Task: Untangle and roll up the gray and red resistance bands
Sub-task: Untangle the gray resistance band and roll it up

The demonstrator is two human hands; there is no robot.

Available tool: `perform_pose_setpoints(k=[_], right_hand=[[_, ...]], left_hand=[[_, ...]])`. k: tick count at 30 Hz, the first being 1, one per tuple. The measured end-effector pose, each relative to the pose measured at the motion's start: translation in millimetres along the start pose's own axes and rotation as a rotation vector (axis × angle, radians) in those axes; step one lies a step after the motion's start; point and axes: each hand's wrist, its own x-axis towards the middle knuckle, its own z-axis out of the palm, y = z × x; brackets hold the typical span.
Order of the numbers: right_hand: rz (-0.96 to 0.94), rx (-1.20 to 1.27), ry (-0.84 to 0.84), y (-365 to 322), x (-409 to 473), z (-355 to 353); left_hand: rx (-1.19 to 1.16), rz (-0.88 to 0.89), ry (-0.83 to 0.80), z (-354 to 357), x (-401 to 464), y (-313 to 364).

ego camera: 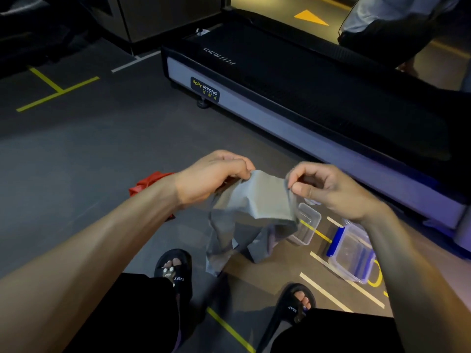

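A wide gray resistance band hangs in front of me, crumpled, its loose length dropping toward the floor between my feet. My left hand pinches its top left corner. My right hand pinches the top right edge between thumb and fingers. The stretch between the two hands is spread flat. A red resistance band lies bunched on the dark floor behind my left wrist, mostly hidden by the forearm.
A treadmill runs diagonally across the floor ahead and to the right. Two clear plastic containers stand on the floor at right, a small one and a larger one with blue clips. My sandalled feet are below.
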Motion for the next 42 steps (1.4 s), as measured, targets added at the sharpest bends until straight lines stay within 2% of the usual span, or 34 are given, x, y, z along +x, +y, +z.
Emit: perform_pose_setpoints(k=[7,11,15,23,26,27,30,32,38,42], right_hand=[[-0.088,0.247,-0.093,-6,8,35],[-0.1,0.283,0.008,-7,18,59],[-0.069,0.252,0.022,-4,20,57],[-0.069,-0.073,0.009,-18,20,51],[-0.111,-0.118,0.031,-29,19,48],[-0.133,-0.114,0.025,-33,18,46],[-0.186,-0.052,0.039,-44,16,37],[-0.192,0.014,0.075,-46,13,28],[-0.242,0.155,0.088,-56,7,12],[-0.278,0.174,0.05,-67,5,9]], left_hand=[[0.269,-0.041,-0.069,9,3,-4],[0.334,-0.045,-0.079,5,5,-7],[0.354,-0.01,-0.074,2,2,-6],[0.42,0.047,-0.05,2,0,-11],[0.597,0.148,0.026,11,-2,-18],[0.598,0.173,0.021,13,-2,-20],[0.322,0.217,-0.02,13,0,-20],[0.221,0.241,-0.03,11,0,-19],[0.281,0.218,-0.07,12,-1,-24],[0.303,0.292,0.049,16,0,-26]])
